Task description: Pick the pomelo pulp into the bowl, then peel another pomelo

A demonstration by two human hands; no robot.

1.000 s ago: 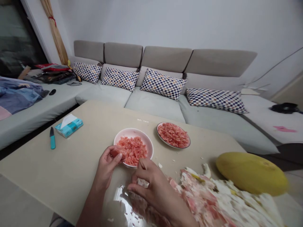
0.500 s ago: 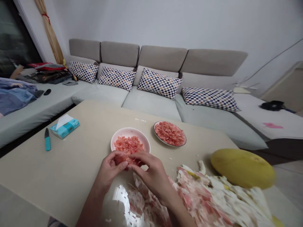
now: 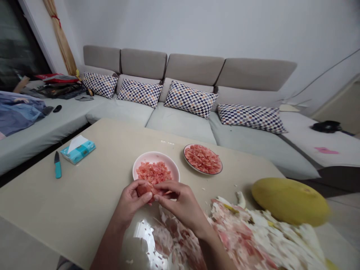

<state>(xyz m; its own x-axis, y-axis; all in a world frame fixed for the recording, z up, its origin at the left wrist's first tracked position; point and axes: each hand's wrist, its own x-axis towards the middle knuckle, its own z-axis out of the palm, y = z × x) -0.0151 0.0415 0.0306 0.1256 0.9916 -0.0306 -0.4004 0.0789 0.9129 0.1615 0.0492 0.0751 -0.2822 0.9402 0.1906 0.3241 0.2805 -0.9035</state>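
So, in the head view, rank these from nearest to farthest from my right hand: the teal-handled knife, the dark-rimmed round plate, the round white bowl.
Measured from your right hand:
1. Round white bowl, just beyond it.
2. Dark-rimmed round plate, farther back, rightward.
3. Teal-handled knife, far left side.

tabletop [image 3: 92, 187]: smooth, glossy | bowl [image 3: 173, 169]: smooth | backrests [image 3: 197, 69]: matt cloth | tissue [image 3: 78, 141]: paper

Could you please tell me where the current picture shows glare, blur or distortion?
In the head view, white glare shows on the glossy table near the bottom edge; the peel pile looks smeared at lower right; the yellow fruit seems stretched toward the right edge, probably by the wide lens; the patterned cushions look crisper.
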